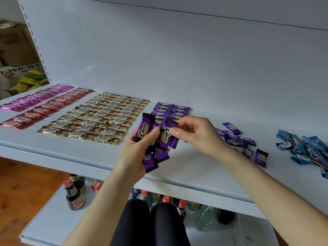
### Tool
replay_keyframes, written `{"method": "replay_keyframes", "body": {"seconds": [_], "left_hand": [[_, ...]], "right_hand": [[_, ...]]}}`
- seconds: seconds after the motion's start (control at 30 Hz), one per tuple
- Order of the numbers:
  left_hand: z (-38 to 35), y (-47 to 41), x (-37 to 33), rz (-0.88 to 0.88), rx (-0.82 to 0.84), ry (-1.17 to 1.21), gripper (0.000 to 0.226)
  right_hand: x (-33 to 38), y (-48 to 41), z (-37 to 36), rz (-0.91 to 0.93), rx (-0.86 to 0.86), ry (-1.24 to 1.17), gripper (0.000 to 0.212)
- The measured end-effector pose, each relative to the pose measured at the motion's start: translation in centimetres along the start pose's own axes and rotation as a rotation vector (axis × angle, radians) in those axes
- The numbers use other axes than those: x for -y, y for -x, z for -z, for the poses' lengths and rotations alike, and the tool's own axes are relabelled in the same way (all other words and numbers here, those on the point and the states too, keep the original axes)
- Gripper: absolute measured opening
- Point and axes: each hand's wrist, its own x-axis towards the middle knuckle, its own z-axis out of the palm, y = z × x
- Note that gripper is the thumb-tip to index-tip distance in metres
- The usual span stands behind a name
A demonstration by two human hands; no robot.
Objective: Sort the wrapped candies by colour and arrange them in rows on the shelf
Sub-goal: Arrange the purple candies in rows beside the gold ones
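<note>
- White shelf (177, 167): pink, red and gold candy rows (92, 118) laid out at left.
- Left hand (136, 151): clutches a purple candy bundle (156, 144), stock for feeding the row.
- Right hand (193, 134): pinches one purple candy, likely bound for the purple rows (170, 110).
- Loose purple pile (239, 139) and blue pile (305, 148): unsorted, right.

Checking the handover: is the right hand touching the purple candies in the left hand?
Touching. The head view shows the right hand pinching the top of one purple candy that the left hand grips.
</note>
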Motion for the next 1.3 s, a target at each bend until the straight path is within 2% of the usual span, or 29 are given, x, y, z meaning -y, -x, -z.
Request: {"method": "replay_keyframes", "body": {"seconds": [0.17,0.4,0.47,0.53,0.63,0.7,0.77,0.87,0.97,1.13,1.3], "left_hand": [[0.0,0.0,-0.1,0.001,-0.034,0.022,0.014],[1.0,-0.4,0.0,-0.009,-0.135,0.017,0.016],[1.6,-0.7,-0.1,-0.015,-0.185,0.030,0.016],[2.0,-0.8,-0.2,-0.017,-0.207,0.044,0.016],[2.2,-1.0,-0.1,-0.014,-0.213,0.052,0.015],[2.1,-1.0,0.0,-0.008,-0.219,0.057,0.015],[2.1,-1.1,0.1,-0.002,-0.226,0.064,0.014],[2.2,-1.2,0.1,-0.001,-0.225,0.063,0.014],[2.2,-1.1,0.1,-0.005,-0.226,0.077,0.013],[2.3,-0.9,0.0,-0.004,-0.218,0.099,0.018],[2.4,-0.9,0.0,-0.009,-0.214,0.098,0.020]], "right_hand": [[0.6,0.1,0.1,-0.080,-0.024,-0.093,0.006],[-0.2,0.0,0.8,-0.218,-0.068,-0.143,0.024],[-1.1,-0.2,1.6,-0.260,-0.073,-0.058,0.026],[-2.2,-0.2,2.3,-0.274,0.031,0.164,0.028],[-3.5,0.1,2.3,-0.203,0.151,0.426,0.035],[-4.0,0.5,2.0,-0.176,0.104,0.463,0.040],[-4.1,0.9,1.8,-0.181,0.035,0.492,0.034],[-4.2,1.5,1.6,-0.178,0.077,0.650,0.028],[-4.6,1.1,1.8,-0.100,0.056,0.655,0.019],[-5.5,1.0,1.9,0.016,0.003,0.633,0.019],[-6.0,1.0,2.4,-0.009,-0.004,0.668,0.012]]}}
